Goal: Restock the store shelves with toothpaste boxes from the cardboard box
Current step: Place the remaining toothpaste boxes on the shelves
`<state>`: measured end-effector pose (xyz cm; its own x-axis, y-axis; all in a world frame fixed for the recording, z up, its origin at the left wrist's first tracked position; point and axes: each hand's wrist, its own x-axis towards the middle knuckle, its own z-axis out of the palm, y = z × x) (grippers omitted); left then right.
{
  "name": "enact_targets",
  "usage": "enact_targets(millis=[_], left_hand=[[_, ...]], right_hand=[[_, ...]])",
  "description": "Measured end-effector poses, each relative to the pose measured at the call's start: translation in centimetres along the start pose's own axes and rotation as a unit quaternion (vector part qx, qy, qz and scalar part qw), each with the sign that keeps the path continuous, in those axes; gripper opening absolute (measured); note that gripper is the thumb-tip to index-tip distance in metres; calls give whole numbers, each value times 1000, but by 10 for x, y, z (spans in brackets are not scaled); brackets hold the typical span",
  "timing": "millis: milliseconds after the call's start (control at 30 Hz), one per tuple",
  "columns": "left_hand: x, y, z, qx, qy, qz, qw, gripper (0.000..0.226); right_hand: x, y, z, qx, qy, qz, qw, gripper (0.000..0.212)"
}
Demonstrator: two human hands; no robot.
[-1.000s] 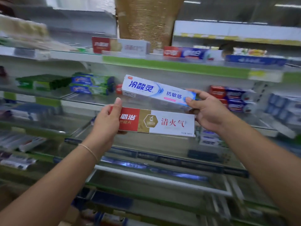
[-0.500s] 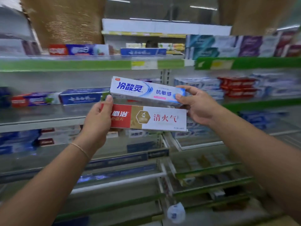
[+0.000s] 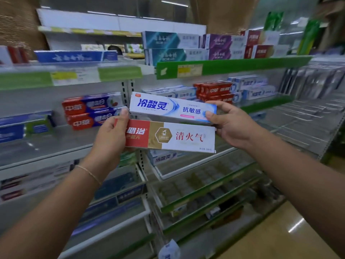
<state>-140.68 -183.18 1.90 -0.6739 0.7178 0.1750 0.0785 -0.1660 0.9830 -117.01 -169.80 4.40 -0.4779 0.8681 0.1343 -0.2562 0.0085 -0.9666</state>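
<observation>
Toothpaste boxes, white-blue (image 3: pixel 172 108) over red-gold (image 3: pixel 169 136), are held label-out before the shelves (image 3: pixel 224 67), left hand (image 3: pixel 112 135) and right hand (image 3: pixel 232 124) pinching opposite ends, probably to match brands.

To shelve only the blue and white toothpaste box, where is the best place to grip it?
Probably at its right end, from the right, where the right hand already pinches it. The blue and white toothpaste box lies level above the red and gold box, long and slim, with free ends.

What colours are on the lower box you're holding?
Red, gold and white on the lower toothpaste box; head view.
</observation>
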Motion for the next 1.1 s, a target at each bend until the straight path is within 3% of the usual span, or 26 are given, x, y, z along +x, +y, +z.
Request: enact_targets(millis=[300, 600, 733, 867, 1100], left_hand=[[67, -7, 48, -2, -23, -14, 1000, 42], [108, -13, 62, 5, 9, -13, 1000, 39], [113, -16, 62, 17, 18, 3, 1000, 44], [115, -13, 64, 32, 50, 10, 998, 46], [101, -6, 81, 8, 114, 18, 993, 32]], right_hand=[[78, -2, -34, -37, 26, 6, 999, 22], [164, -2, -49, 15, 25, 4, 1000, 29], [192, -2, -49, -12, 24, -1, 1000, 25], [217, 3, -51, -23, -17, -10, 1000, 34], [252, 7, -59, -40, -82, -11, 996, 28]])
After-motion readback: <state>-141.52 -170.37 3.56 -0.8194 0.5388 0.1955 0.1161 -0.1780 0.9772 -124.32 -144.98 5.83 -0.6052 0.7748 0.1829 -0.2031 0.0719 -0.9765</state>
